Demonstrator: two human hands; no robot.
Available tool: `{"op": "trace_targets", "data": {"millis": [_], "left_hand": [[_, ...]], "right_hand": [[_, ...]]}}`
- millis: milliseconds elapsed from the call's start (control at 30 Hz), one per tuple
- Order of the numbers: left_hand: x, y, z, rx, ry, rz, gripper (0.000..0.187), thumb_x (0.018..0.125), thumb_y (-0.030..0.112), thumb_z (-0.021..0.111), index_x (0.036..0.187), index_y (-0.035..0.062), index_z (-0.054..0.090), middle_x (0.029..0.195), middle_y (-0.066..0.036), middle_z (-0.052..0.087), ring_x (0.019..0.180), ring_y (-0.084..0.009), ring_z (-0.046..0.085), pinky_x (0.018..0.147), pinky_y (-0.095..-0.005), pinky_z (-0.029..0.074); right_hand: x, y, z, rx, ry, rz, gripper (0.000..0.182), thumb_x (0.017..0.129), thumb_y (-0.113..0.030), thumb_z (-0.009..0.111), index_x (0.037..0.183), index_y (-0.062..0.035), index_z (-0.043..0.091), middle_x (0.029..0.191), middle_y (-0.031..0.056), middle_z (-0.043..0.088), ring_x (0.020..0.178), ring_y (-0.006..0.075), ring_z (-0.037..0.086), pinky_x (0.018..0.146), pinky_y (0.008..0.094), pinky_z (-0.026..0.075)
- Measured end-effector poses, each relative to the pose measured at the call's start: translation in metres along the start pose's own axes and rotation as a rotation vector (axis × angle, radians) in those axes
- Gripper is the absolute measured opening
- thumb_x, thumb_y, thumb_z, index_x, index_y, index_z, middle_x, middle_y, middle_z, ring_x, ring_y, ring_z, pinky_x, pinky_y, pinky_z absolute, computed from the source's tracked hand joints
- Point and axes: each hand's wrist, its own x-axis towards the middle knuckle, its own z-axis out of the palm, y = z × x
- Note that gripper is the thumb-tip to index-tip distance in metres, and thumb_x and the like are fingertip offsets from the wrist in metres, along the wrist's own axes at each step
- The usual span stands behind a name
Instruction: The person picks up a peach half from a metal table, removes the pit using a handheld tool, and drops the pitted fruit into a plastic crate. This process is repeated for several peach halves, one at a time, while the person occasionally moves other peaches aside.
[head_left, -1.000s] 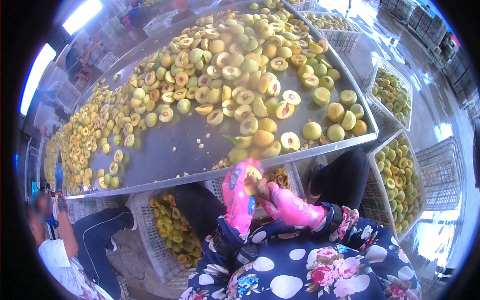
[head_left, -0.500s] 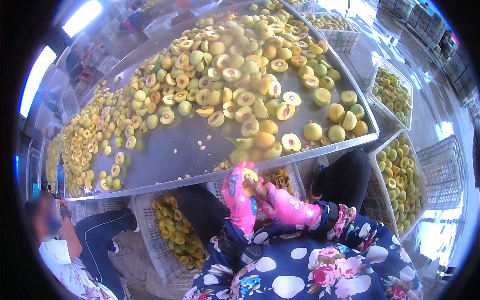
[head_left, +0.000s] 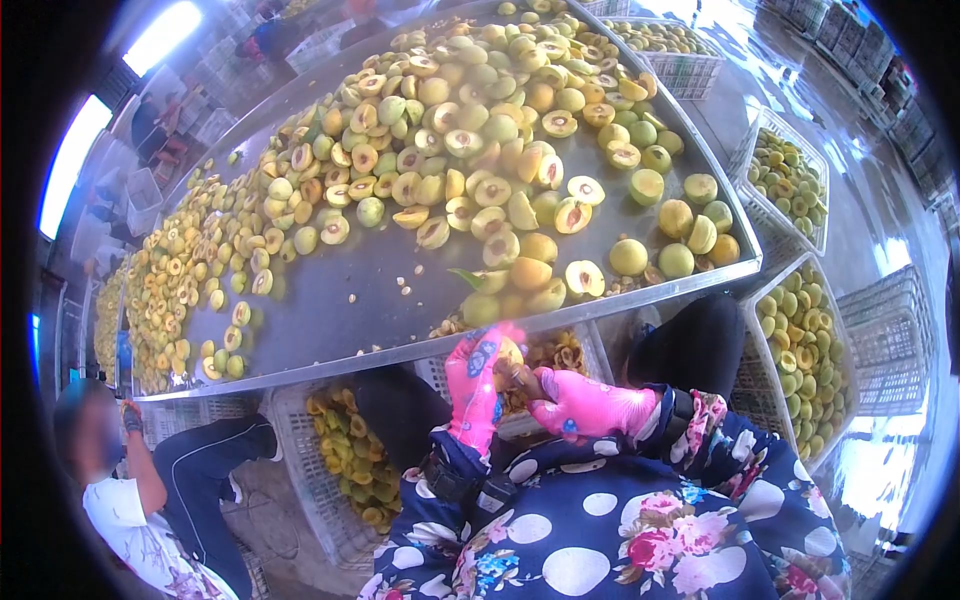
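My left hand [head_left: 472, 375], in a pink patterned glove, is closed around a yellow-green stone fruit [head_left: 511, 354], held just below the near edge of the metal table [head_left: 400, 353]. From the right, my right hand [head_left: 575, 402], also gloved in pink, meets the fruit with its fingers closed. Something brownish shows at its fingertips, against the fruit; I cannot tell what it is. Beneath both hands, a crate [head_left: 597, 372] holds cut fruit pieces [head_left: 552, 352]. On the tabletop above lie many whole and halved fruits [head_left: 490, 190], several with the stone showing.
Left of my legs stands a crate of fruit pieces [head_left: 350, 455]. Crates of fruit [head_left: 797, 350] line the right side, beside stacked grey crates [head_left: 880, 330]. A co-worker [head_left: 150, 490] sits at the lower left. The table's raised metal rim [head_left: 690, 288] runs close above my hands.
Both hands stay together at the fruit and have shifted slightly. The left hand has turned a little, and less of the fruit's cut face shows. The fruit on the table has not moved.
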Motion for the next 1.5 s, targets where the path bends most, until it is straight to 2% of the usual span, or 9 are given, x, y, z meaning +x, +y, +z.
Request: {"op": "trace_targets", "data": {"millis": [100,200,433,633,833,1033,1133,1233,1500], "left_hand": [[-0.003,-0.001,0.002,-0.048,0.007,0.017,0.021,0.087,0.013,0.056,0.1,-0.0035,0.061,0.089,-0.015,0.065,0.074,-0.0199,0.063,0.065,-0.0277,0.052],[-0.007,-0.001,0.004,-0.034,0.006,0.04,0.024,0.089,0.018,0.053,0.103,-0.0011,0.059,0.094,-0.015,0.064,0.074,-0.0187,0.062,0.062,-0.0305,0.053],[0.001,0.004,-0.009,0.13,-0.191,-0.1,0.023,0.086,0.013,0.058,0.101,-0.0046,0.06,0.091,-0.015,0.065,0.075,-0.0166,0.062,0.071,-0.0282,0.051],[-0.003,-0.012,-0.005,-0.065,-0.023,0.043,0.023,0.088,0.017,0.054,0.1,-0.0014,0.061,0.088,-0.014,0.066,0.072,-0.019,0.063,0.059,-0.0298,0.053],[0.004,-0.013,-0.01,0.057,-0.065,0.046,0.023,0.09,0.017,0.05,0.101,-0.0012,0.059,0.09,-0.016,0.064,0.068,-0.021,0.063,0.054,-0.0319,0.054],[0.003,-0.016,0.004,-0.207,0.116,0.176,0.021,0.088,0.015,0.055,0.099,-0.0018,0.06,0.086,-0.015,0.065,0.065,-0.02,0.062,0.051,-0.0297,0.053],[0.003,-0.019,0.0,-0.202,0.069,0.153,0.021,0.088,0.016,0.054,0.099,-0.0018,0.06,0.086,-0.015,0.065,0.067,-0.0195,0.063,0.053,-0.0296,0.053],[0.005,-0.005,-0.012,-0.062,-0.131,-0.162,0.023,0.089,0.017,0.054,0.099,-0.0023,0.06,0.088,-0.015,0.065,0.068,-0.0191,0.063,0.058,-0.0299,0.053],[0.001,-0.018,-0.019,-0.166,-0.066,-0.057,0.026,0.09,0.02,0.051,0.101,-0.0021,0.059,0.088,-0.016,0.065,0.068,-0.02,0.063,0.059,-0.032,0.054]], "right_hand": [[-0.006,-0.005,-0.001,0.208,-0.145,-0.041,0.017,0.087,-0.02,0.047,0.085,-0.004,0.046,0.056,0.0003,0.046,0.041,0.0077,0.044,0.035,0.0203,0.037],[-0.003,0.001,-0.003,0.388,-0.257,0.03,0.018,0.088,-0.023,0.049,0.084,-0.0058,0.044,0.056,-0.0005,0.046,0.039,0.0078,0.043,0.035,0.0201,0.037],[-0.006,0.003,-0.006,0.128,-0.159,0.053,0.023,0.088,-0.028,0.055,0.082,-0.0097,0.044,0.056,-0.0014,0.045,0.04,0.0066,0.042,0.036,0.0204,0.035],[-0.001,0.008,0.003,0.458,-0.249,0.0,0.027,0.087,-0.026,0.05,0.066,-0.0093,0.044,0.051,-0.0013,0.042,0.037,0.0078,0.04,0.032,0.0211,0.034],[-0.003,0.001,0.003,0.355,-0.169,0.067,0.028,0.087,-0.026,0.05,0.064,-0.0106,0.043,0.05,-0.0015,0.041,0.037,0.0079,0.039,0.034,0.0216,0.033],[0.004,-0.002,0.014,0.523,-0.216,-0.005,0.031,0.087,-0.026,0.049,0.061,-0.009,0.042,0.049,-0.0017,0.04,0.038,0.008,0.04,0.034,0.0223,0.033],[0.006,0.003,0.009,0.488,-0.235,-0.019,0.028,0.087,-0.024,0.048,0.065,-0.0078,0.043,0.05,-0.0018,0.041,0.038,0.0074,0.041,0.033,0.0218,0.034],[0.003,0.001,0.002,0.261,-0.198,0.004,0.023,0.088,-0.023,0.049,0.071,-0.008,0.045,0.052,-0.0018,0.043,0.039,0.0065,0.041,0.032,0.0207,0.035],[0.005,0.006,0.011,0.622,-0.304,0.067,0.021,0.088,-0.023,0.053,0.072,-0.0112,0.045,0.054,-0.0049,0.04,0.039,0.0042,0.039,0.032,0.0183,0.032]]}}
